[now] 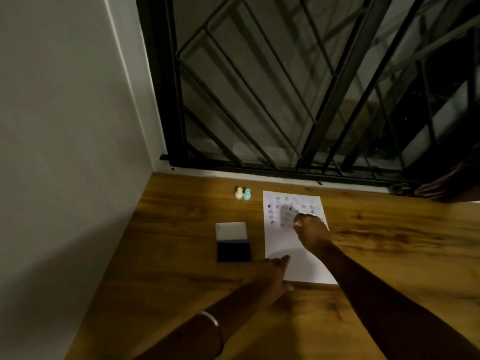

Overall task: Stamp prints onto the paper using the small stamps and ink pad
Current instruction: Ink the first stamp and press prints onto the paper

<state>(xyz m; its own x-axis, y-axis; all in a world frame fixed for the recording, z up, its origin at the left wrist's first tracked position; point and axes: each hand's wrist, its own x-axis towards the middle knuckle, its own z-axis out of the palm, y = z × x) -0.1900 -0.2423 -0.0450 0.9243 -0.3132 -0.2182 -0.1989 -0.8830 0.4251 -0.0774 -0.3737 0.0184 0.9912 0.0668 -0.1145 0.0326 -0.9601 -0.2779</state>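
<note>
A white paper [285,245] lies on the wooden table, with rows of blue-purple prints across its upper part. My right hand [311,233] is closed in a fist over the middle of the sheet, just below the prints; whatever it holds is hidden inside the fingers. My left hand [270,278] rests flat at the paper's lower left corner, fingers pointing up. The ink pad [233,250] sits open to the left of the paper, its dark pad toward me and its white lid folded back. A cream stamp [239,192] and a teal stamp [247,194] stand upright beyond it.
A white wall [78,152] closes off the left side. A black window grille [298,100] runs along the table's far edge. Another person's hand [441,188] rests on the table at the far right. Bare wood [389,229] spreads to the right of the paper.
</note>
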